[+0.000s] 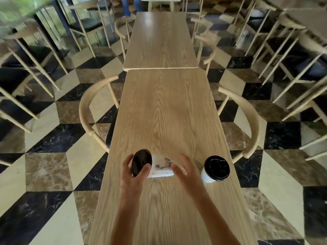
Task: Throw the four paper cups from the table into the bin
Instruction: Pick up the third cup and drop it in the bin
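A lidded paper cup point(160, 167) lies on its side near the counter's point(169, 110) close end, the left hand point(136, 174) with fingers point(144, 171) gripping its black lid, the right hand point(185, 172) spread open at its base. At three o'clock a second lidded cup point(215, 169) stands upright. Only these two show and no bin is visible, so binning is likely unfinished.

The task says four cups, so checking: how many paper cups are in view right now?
2. One cup lies on its side at the left hand; one cup stands upright, right of the right hand. No others show.
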A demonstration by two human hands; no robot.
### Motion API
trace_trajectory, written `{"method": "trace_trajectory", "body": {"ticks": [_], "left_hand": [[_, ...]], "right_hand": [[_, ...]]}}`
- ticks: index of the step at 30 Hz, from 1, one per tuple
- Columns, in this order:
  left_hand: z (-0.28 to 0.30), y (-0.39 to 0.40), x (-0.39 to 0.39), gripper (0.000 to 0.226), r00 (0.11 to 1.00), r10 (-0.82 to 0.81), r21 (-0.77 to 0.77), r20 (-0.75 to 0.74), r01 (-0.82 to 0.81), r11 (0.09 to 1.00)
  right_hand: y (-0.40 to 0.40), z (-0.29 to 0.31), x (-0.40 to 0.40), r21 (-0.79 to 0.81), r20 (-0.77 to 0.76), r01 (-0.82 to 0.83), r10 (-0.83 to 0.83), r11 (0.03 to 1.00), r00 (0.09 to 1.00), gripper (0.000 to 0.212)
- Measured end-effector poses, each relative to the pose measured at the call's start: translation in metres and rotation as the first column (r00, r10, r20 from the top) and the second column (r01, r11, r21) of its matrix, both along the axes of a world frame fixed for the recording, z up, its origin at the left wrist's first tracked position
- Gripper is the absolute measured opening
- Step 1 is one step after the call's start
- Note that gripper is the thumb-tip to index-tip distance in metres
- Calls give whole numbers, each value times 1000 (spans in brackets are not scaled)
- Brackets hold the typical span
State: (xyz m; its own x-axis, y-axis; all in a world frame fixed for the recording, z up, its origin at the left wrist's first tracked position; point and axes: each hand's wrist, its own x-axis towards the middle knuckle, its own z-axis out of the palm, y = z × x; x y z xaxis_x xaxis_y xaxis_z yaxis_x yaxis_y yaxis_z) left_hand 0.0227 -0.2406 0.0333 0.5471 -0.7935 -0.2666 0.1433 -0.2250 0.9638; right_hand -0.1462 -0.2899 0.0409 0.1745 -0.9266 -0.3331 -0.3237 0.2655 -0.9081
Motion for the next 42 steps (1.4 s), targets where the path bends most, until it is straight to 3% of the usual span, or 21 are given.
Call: {"method": "trace_trajectory", "body": {"ticks": [4, 6, 10, 13, 19, 23, 28, 34, 39, 42], "left_hand": [[30, 3, -29, 63, 959, -173, -136, -225, 145, 980], [41, 0, -52, 62, 928, -258, -184, -269, 214, 960], [61, -4, -112, 60, 880, -374, -250, -294, 307, 918], [73, 4, -171, 60, 836, -474, -277, -277, 403, 872], [94, 49, -320, 63, 720, -649, -310, -245, 576, 756], [108, 97, -439, 67, 581, -769, -342, -267, 689, 639], [122, 167, -587, 64, 365, -908, -367, -207, 831, 418], [127, 242, -743, 47, 19, -983, -385, -182, 919, 89], [124, 305, -869, 50, -169, -952, -368, -255, 928, -66], [119, 344, -942, 51, -272, -923, -382, -273, 911, -156]], "right_hand": [[11, 17, -36, -56, 41, 60, -58, 997, 997, 63], [17, 26, -60, -90, 56, 100, -95, 991, 994, 61], [36, 43, -125, -185, 75, 221, -211, 957, 975, 44], [60, 55, -185, -214, 83, 305, -294, 928, 952, 57], [144, 73, -329, -225, 130, 503, -486, 834, 864, 64], [222, 90, -436, -257, 152, 619, -602, 742, 784, 71], [332, 106, -563, -251, 170, 800, -789, 545, 591, 70], [450, 118, -671, -276, 209, 928, -927, 250, 312, 74], [529, 114, -756, -236, 249, 972, -966, 14, 75, 75], [572, 108, -809, -252, 189, 963, -981, -91, -43, 75]]}}
